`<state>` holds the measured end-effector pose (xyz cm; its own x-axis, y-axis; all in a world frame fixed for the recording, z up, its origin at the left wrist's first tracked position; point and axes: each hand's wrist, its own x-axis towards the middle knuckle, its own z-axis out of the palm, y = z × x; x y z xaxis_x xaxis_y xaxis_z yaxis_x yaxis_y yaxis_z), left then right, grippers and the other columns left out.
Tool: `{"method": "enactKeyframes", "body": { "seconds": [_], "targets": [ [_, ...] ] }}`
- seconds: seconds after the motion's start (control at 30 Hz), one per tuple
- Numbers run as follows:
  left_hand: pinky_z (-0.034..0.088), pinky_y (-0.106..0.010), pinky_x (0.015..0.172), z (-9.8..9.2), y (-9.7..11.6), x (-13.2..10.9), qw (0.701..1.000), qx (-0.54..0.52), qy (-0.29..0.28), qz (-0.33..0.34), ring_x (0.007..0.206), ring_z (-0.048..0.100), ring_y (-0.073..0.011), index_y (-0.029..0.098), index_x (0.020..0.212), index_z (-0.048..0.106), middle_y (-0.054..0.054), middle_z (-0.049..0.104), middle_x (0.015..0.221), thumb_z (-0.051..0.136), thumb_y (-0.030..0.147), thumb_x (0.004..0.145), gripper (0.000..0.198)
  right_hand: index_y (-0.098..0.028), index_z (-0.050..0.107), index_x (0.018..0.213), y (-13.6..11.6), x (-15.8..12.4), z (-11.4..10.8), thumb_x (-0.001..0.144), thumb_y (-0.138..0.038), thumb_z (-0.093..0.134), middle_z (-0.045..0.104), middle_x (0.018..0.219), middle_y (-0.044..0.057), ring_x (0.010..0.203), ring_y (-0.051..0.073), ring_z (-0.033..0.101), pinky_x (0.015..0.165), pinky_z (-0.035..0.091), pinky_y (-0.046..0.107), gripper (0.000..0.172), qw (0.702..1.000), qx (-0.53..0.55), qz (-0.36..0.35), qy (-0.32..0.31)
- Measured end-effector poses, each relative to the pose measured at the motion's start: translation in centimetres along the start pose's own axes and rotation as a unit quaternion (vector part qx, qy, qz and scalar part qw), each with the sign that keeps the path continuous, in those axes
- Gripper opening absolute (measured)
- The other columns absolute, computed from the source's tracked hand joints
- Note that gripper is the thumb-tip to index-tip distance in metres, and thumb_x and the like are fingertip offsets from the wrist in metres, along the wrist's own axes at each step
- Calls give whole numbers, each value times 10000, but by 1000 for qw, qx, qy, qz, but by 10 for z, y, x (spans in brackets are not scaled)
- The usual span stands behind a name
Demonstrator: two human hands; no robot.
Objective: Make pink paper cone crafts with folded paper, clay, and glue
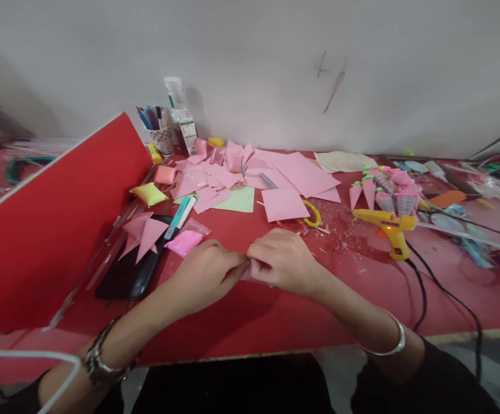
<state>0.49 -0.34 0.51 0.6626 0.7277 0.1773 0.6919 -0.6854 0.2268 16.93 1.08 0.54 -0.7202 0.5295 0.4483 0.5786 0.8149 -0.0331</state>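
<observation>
My left hand (210,267) and my right hand (284,256) meet fingertip to fingertip over the front middle of the red table. Both are closed in a pinch. A little of something pale pink shows beneath the fingers, but the hands hide most of it and I cannot make out what it is. Just beyond them lies a square of pink paper (285,204), partly covering yellow-handled scissors (313,213). Left of my left hand is a bag of bright pink clay (184,242). A cutter with a turquoise body (178,218) rests by a black phone (126,270) with folded pink paper cones (148,234) on it.
A yellow glue gun (388,227) lies at right, its black cord running off the front edge. Behind it cluster several paper cones (394,192). Pink paper sheets (301,172) spread across the back. A red board (72,224) leans up at left. A pen cup (162,140) stands near the wall.
</observation>
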Motion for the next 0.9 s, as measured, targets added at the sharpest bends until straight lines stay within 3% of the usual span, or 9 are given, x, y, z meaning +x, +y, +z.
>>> {"method": "enactKeyframes", "body": {
  "seconds": [0.2, 0.4, 0.53, 0.6, 0.7, 0.8, 0.9],
  "targets": [
    [257, -230, 463, -2, -2, -5, 999, -34, -22, -6, 382, 391, -96, 161, 480, 459, 33, 464, 390, 323, 106, 777, 331, -177, 515, 527, 19, -15, 2, 687, -118, 359, 484, 455, -39, 444, 78, 350, 489, 256, 222, 231, 1000, -1, 1, -1],
    [212, -219, 448, -5, -10, -12, 995, -51, -77, -39, 411, 422, -87, 155, 480, 450, 43, 474, 414, 347, 118, 781, 320, -171, 507, 522, 43, -33, -5, 707, -128, 368, 488, 472, -18, 475, 91, 390, 508, 284, 224, 236, 997, -38, 68, -4],
    [196, -217, 427, -8, -14, -13, 993, -38, -96, -50, 404, 409, -83, 158, 493, 451, 49, 463, 417, 360, 143, 802, 323, -150, 569, 687, 42, -30, -13, 754, -154, 370, 590, 626, 32, 606, 126, 490, 597, 356, 244, 210, 995, 0, 95, 39],
    [214, -220, 428, -8, -13, -11, 993, -19, -104, -45, 417, 430, -93, 162, 510, 466, 43, 491, 437, 357, 152, 814, 323, -150, 582, 784, 34, -24, -14, 787, -210, 402, 627, 734, 40, 693, 135, 525, 661, 369, 258, 190, 998, 46, 49, -9],
    [297, -240, 478, -6, -7, -6, 995, 23, -95, -10, 523, 526, -136, 168, 599, 536, 8, 597, 567, 373, 143, 810, 268, -165, 589, 705, 22, -15, -10, 830, -247, 410, 620, 637, 11, 615, 124, 527, 618, 349, 253, 233, 992, 46, 3, -117],
    [351, -281, 520, 0, 0, -1, 996, 78, -48, 9, 588, 572, -184, 154, 721, 577, -35, 633, 654, 389, 135, 804, 206, -160, 590, 694, 11, -8, -2, 850, -270, 394, 609, 571, 17, 539, 124, 522, 519, 293, 244, 273, 985, 1, 27, -172],
    [341, -282, 468, 8, 3, 3, 991, 131, -13, 8, 484, 551, -182, 137, 645, 554, -37, 600, 555, 393, 97, 780, 214, -150, 594, 757, 5, -4, 5, 852, -308, 387, 607, 545, 30, 476, 133, 514, 449, 208, 247, 278, 973, -41, 76, -212]
  ]
}}
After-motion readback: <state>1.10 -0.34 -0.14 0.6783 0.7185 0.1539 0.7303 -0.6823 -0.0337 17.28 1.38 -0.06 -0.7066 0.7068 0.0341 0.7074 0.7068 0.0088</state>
